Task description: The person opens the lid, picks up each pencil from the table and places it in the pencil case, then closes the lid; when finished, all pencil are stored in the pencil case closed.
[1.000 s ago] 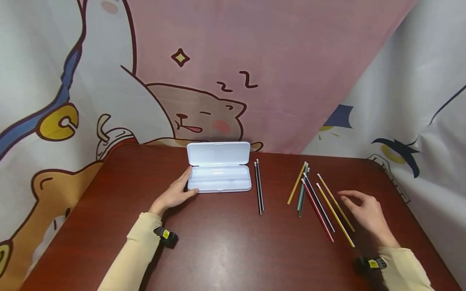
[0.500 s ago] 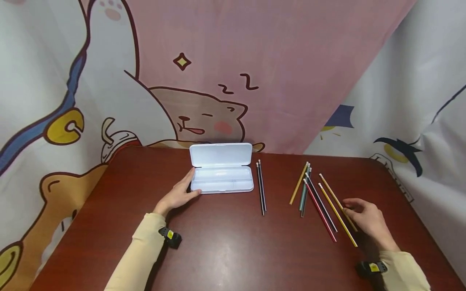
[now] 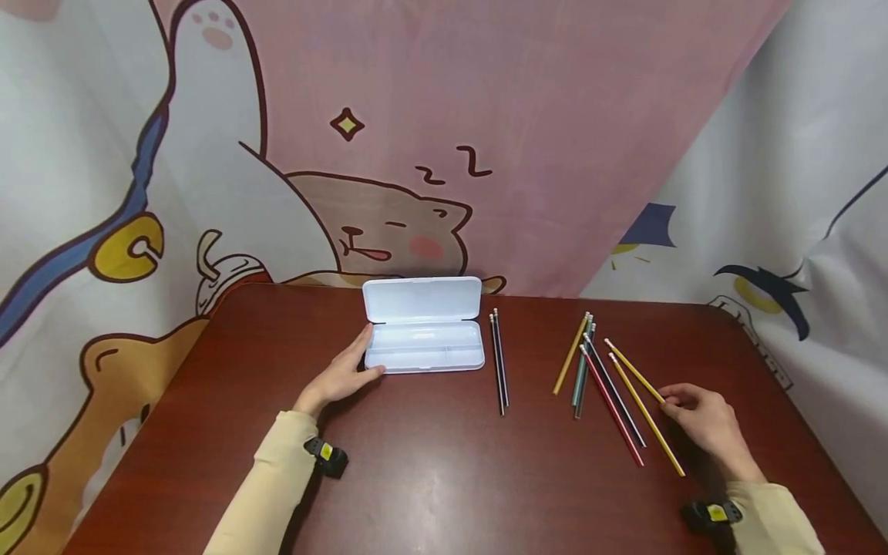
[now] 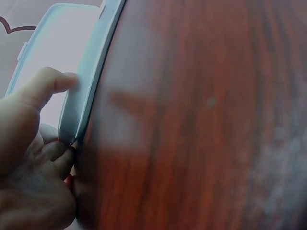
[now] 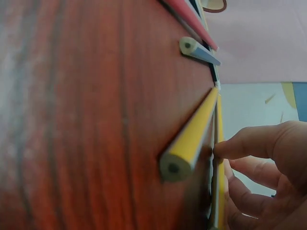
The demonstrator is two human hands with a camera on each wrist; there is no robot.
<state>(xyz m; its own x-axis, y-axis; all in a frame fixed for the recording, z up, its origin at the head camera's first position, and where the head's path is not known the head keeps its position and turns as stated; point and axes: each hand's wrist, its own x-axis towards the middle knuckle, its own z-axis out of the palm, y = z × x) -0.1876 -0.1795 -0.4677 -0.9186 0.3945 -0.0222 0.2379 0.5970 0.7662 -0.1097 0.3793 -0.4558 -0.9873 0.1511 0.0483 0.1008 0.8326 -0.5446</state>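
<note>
A white pencil case [image 3: 423,347] lies on the table with its lid up, its trays bare. My left hand [image 3: 340,379] grips its left end; in the left wrist view the thumb [image 4: 57,82] presses on the case's front [image 4: 84,96] and the other fingers bend round the end. Over at the right, my right hand [image 3: 708,422] pinches a yellow pencil [image 3: 634,370] between thumb and fingers. The pencil's lower part is hidden by the hand in the head view. Beside it lies a second yellow pencil [image 3: 647,415], its blunt end large in the right wrist view.
Left of the right hand lie a red pencil [image 3: 613,408], a dark pencil [image 3: 627,412], greenish pencils [image 3: 581,374] and another yellow pencil [image 3: 570,354]. Two black pencils [image 3: 498,362] lie right of the case. A printed cloth [image 3: 541,154] hangs behind the table [image 3: 430,478].
My right hand has come down onto the rightmost yellow pencil and taken hold of it; its eraser end has swung slightly left. The left hand stays on the case. The head view has shifted a little.
</note>
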